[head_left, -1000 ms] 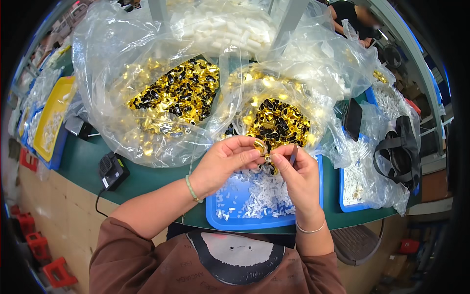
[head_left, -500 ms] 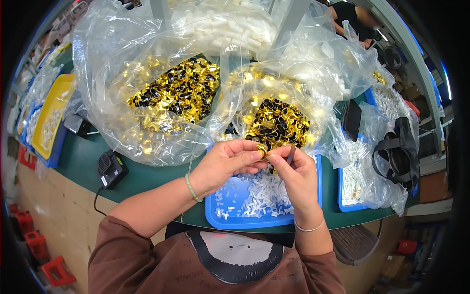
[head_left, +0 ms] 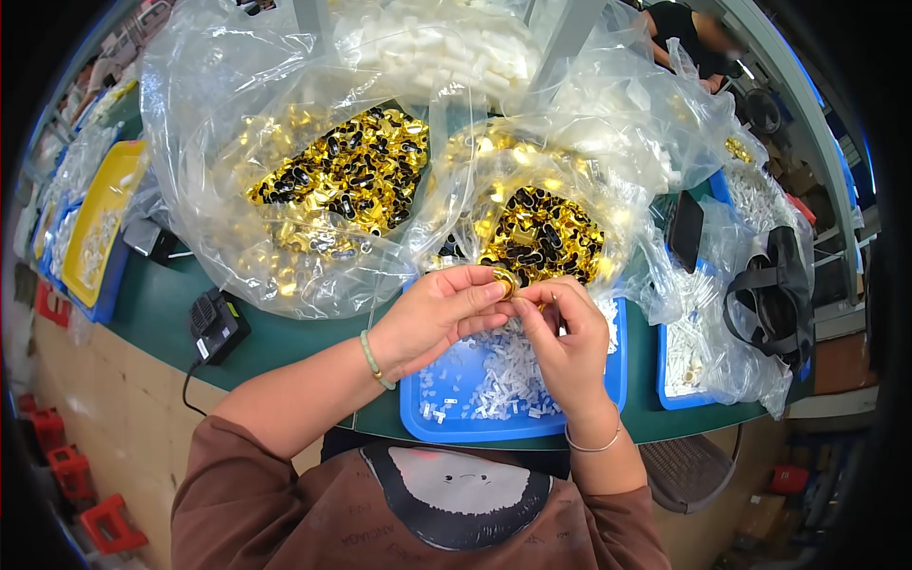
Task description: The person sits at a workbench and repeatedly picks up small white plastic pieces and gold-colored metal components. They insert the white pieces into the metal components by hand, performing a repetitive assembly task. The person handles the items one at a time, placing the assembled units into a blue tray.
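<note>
Above the blue tray (head_left: 446,429), both hands meet at fingertip height. My left hand (head_left: 442,318), with a green bangle at its wrist, pinches a small shiny gold part (head_left: 507,280) between thumb and forefinger. My right hand (head_left: 568,347) is closed round a slim dark metal tool (head_left: 560,318) that looks like tweezers; its fingertips come up against the gold part's near right side. The tool's tip is hidden. Small white plastic pieces (head_left: 513,375) lie loose in the tray below. Just beyond the hands, an open clear bag holds gold-and-black parts (head_left: 546,233).
A larger clear bag of gold-and-black parts (head_left: 356,176) spreads at the left. White pieces fill another bag (head_left: 446,57) behind. A black adapter (head_left: 217,328), yellow tray (head_left: 100,228), phone (head_left: 685,231), and black handbag (head_left: 774,299) stand around. A person (head_left: 689,43) is far right.
My right hand has turned slightly, so the dark tool now shows lower between its fingers. The gold part in my left hand has tilted and shifted slightly up and left.
</note>
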### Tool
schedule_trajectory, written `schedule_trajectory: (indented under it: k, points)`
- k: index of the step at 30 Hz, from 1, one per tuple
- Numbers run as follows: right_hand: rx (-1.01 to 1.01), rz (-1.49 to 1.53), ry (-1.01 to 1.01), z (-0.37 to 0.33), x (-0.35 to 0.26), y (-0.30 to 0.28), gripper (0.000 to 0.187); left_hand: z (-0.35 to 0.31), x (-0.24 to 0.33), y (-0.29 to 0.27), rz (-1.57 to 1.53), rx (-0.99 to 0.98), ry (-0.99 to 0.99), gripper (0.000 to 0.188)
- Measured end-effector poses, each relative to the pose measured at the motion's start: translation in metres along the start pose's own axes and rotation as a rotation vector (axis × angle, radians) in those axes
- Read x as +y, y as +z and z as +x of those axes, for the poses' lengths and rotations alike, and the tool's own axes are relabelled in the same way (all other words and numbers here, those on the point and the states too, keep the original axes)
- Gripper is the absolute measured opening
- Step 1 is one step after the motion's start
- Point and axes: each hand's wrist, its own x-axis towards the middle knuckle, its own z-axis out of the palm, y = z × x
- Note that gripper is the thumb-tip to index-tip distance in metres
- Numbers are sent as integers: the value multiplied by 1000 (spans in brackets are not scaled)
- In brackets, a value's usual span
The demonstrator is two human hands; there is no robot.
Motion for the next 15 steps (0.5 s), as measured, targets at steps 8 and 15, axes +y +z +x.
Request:
schedule_trajectory:
  k: [8,15]
  points:
    - [3,-118,-135,0,6,1,14,-1,2,6,118,15,6,24]
    - [-124,671,464,0,10,-11,11,-5,4,11,132,-4,1,26]
